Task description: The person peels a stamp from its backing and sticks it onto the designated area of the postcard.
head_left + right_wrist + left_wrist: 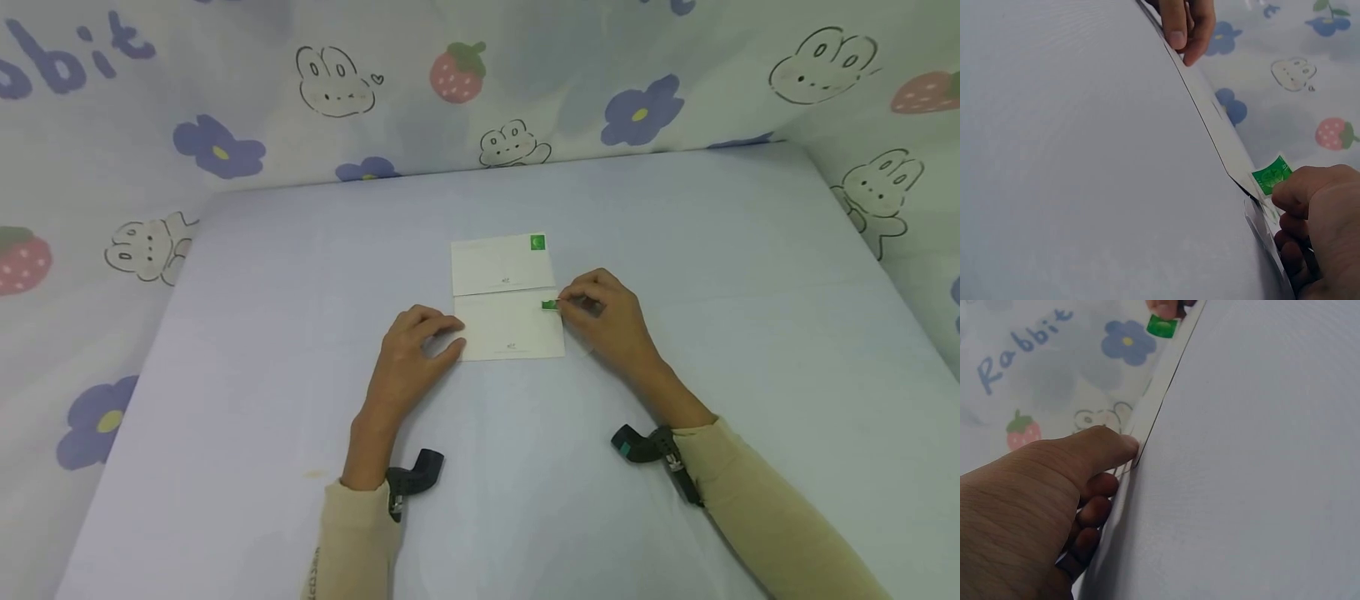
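Observation:
Two white envelopes lie one behind the other: a far envelope (491,265) with a green stamp (537,242) at its upper right corner, and a near envelope (495,325). Between thumb and finger, my right hand (609,321) pinches another green stamp (1270,175) over the near envelope's upper right corner. In the right wrist view this stamp looks slightly bent. My left hand (408,354) rests at the near envelope's left edge, its fingers loosely bent. The left thumb (1124,447) presses on the corner there.
A white cloth (262,375) covers the table under the envelopes. Behind it and at the sides hangs a curtain (405,108) printed with rabbits, strawberries and flowers. Black wrist cameras (420,472) are worn on both forearms, over beige sleeves (757,508).

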`<state>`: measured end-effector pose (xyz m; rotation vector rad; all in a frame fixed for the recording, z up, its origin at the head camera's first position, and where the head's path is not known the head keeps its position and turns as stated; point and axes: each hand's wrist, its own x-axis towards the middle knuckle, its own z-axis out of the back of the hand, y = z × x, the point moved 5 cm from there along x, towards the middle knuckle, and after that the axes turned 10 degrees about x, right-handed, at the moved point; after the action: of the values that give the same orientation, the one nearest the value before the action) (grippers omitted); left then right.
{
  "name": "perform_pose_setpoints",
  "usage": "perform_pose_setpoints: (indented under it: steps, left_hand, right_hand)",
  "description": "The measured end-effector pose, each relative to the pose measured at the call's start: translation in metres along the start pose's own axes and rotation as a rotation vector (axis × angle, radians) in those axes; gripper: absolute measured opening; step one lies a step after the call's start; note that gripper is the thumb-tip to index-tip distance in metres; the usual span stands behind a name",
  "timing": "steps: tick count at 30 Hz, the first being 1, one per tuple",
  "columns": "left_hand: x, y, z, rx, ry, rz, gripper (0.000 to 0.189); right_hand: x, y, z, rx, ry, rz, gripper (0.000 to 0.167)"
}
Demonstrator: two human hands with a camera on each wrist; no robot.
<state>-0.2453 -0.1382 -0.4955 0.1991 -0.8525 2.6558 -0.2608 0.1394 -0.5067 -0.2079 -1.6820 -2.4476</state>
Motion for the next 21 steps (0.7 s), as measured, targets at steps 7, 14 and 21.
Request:
perform_pose_setpoints:
  steps: [7,14,21]
  left_hand:
    - [0.0014,0.0009,-0.0006,0.005,0.006,0.007,0.019]
    - [0.0005,0.0019,-0.0017,0.007,0.010,0.014,0.019]
    - [0.0009,-0.0001,-0.0011,0.012,0.010,0.009,0.018]
  right_hand:
    - [0.0001,0.0038,-0.0007,-0.060,0.013,0.039,0.005]
    - [-0.0002,0.0049,-0.0032,-0.118,0.030,0.090,0.006]
    - [-0.0005,0.0052,-0.0029,-0.136,0.025,0.105,0.008]
